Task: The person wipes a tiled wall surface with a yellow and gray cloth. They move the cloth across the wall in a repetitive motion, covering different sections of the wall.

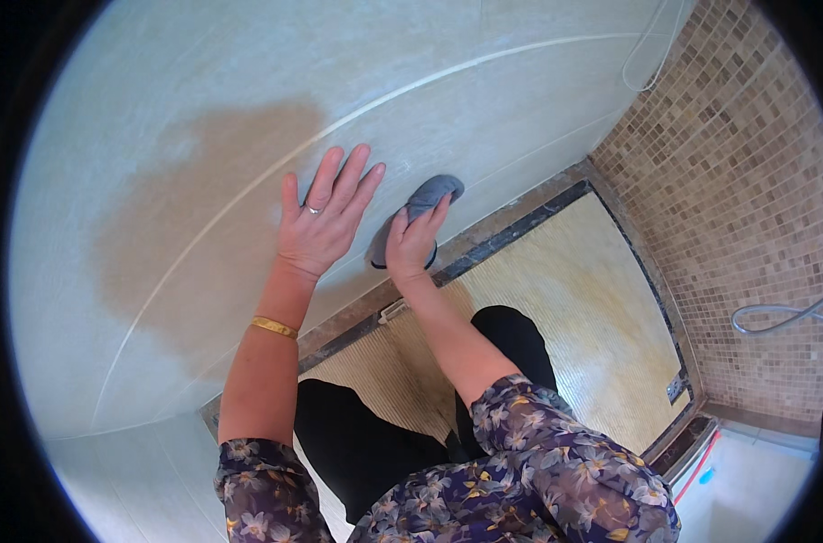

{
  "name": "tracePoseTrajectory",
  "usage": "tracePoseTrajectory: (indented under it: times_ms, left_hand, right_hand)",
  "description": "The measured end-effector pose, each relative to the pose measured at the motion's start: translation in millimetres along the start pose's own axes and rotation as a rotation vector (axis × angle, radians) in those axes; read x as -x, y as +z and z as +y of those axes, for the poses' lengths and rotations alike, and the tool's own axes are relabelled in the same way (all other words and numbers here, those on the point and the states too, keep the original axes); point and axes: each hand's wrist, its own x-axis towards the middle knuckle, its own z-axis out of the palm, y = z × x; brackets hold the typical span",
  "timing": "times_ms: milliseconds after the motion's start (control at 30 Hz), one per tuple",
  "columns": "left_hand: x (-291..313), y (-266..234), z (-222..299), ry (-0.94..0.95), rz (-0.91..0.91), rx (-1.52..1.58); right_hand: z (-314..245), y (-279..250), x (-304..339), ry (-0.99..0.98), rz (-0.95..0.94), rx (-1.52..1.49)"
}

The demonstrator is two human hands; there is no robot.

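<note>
My left hand [325,217] lies flat against the pale tiled wall [520,100], its fingers spread and nothing in it. To its right, lower on the same wall, my right hand [414,240] is closed around a folded grey cloth [434,192]. The cloth is pressed to the wall tiles, sticking out above and below my fingers. A darker edge shows at its lower end. The palm side of my right hand is hidden.
Below the wall lies a ribbed beige floor panel [565,262] with brownish stains and a dark stone border [529,226]. Brown mosaic tiles [728,154] cover the right wall. A silvery hose [778,312] loops there, and a white cord [647,81] hangs near the corner.
</note>
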Motion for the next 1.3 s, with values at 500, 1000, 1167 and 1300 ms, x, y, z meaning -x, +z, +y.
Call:
tracePoseTrajectory:
  times_ms: [500, 1000, 1167, 1300]
  left_hand:
    - [-17.8, -8.5, -5.1, 0.027, -0.041, 0.054]
    - [-6.8, -10.6, -11.4, -0.009, -0.040, -0.004]
    - [-0.5, -1.4, 10.3, 0.012, -0.011, 0.008]
    - [-4.2, 7.1, 14.1, 0.059, 0.013, -0.022]
  right_hand:
    - [24.8, 16.7, 6.2, 0.729, -0.020, -0.369]
    - [17.3, -9.3, -35.7, 0.883, -0.133, -0.528]
    - [51.8, 9.4, -12.4, 0.484, 0.017, -0.050]
    - [79.3, 22.8, 12.3, 1.138, -0.145, -0.433]
